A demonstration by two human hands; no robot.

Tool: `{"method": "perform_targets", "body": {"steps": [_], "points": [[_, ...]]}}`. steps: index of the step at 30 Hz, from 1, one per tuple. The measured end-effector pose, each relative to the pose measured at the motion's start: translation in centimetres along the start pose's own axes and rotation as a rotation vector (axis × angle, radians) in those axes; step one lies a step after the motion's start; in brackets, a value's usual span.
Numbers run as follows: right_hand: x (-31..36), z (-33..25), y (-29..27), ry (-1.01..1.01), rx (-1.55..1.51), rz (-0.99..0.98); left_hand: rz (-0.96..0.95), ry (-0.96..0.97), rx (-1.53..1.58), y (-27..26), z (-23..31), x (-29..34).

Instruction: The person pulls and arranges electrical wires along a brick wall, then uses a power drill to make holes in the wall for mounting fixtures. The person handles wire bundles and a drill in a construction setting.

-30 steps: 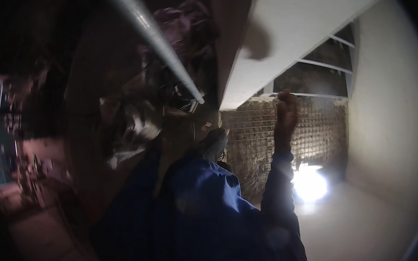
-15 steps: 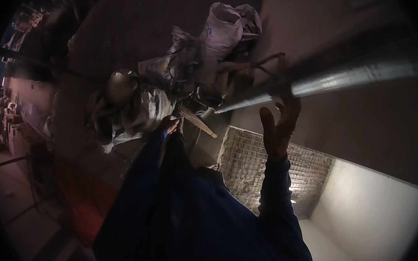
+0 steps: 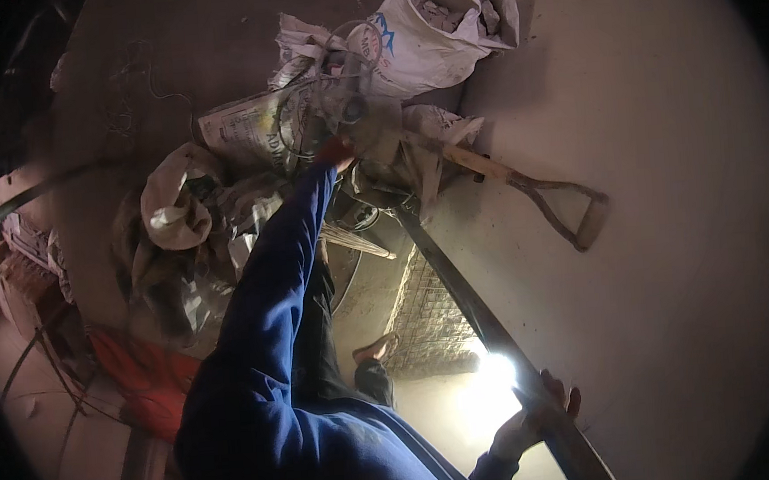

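Note:
My right hand (image 3: 531, 417) is wrapped round a long, dark metal pole (image 3: 469, 296), fingers showing past its edge. The pole slants from the lower right up to the clutter in the middle. My left arm stretches forward, and my left hand (image 3: 339, 150) is at a grey, blurred object with a looped cable (image 3: 351, 108); its fingers are too unclear to read. A shovel (image 3: 523, 181) with a wooden D-shaped handle lies to the right of it. Below the left hand a bundle of thin sticks (image 3: 358, 240) juts out beside the pole's far end.
A white sack (image 3: 416, 59) holding rubble stands at the back. A printed bag (image 3: 248, 132) and a crumpled pale sack (image 3: 173, 206) lie left. Red material (image 3: 144, 373) is lower left. Beyond the pole are a gridded brick surface (image 3: 431, 326) and a bright light (image 3: 496, 372).
My right hand, raised with fingers spread before, has come down and now holds the pole, which has swung steeper. My left hand has reached farther forward. The view has turned and brightened.

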State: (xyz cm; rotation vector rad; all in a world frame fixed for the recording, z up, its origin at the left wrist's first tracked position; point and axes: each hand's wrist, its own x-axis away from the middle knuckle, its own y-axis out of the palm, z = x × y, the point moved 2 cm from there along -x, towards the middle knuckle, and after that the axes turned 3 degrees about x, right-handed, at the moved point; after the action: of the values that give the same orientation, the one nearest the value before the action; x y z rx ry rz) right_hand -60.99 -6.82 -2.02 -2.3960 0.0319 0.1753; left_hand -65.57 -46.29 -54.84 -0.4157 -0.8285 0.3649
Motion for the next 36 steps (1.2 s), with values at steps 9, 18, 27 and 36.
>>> {"method": "perform_targets", "body": {"steps": [9,18,27,36], "points": [[-1.8,-0.5,0.7,0.236,0.415,-0.067,-0.264,0.42,-0.448,4.1,5.2,-17.7],[-3.4,-1.7,1.6,0.387,0.482,-0.085,0.355,0.021,-0.142,-4.1,1.2,-22.7],[-3.6,-1.2,2.2,0.45,0.53,-0.091,0.044,-0.007,0.894,-1.7,-1.3,-29.7],[-2.3,-1.4,0.4,0.466,0.469,-0.085,-0.013,-0.305,1.122,-8.0,3.4,-17.4]]}}
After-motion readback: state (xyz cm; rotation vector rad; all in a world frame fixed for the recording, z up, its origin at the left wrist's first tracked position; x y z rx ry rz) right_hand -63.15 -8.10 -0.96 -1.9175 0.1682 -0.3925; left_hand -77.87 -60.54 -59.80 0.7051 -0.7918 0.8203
